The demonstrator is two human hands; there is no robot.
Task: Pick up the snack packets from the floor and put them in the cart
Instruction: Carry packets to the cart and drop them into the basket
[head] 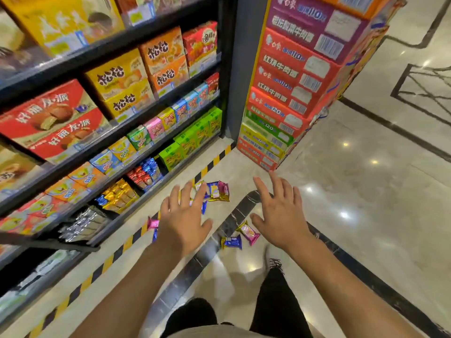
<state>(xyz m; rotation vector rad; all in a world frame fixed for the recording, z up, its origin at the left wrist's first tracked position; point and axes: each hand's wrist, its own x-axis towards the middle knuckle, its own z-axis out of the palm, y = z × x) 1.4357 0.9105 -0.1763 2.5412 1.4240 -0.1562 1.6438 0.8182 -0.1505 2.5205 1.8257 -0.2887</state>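
Two spread hands [231, 215] above scattered snack packets [231, 241].

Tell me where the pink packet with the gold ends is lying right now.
In the head view the pink packet lies on the floor just right of centre, below the right hand, beside a blue packet at the dark floor stripe.
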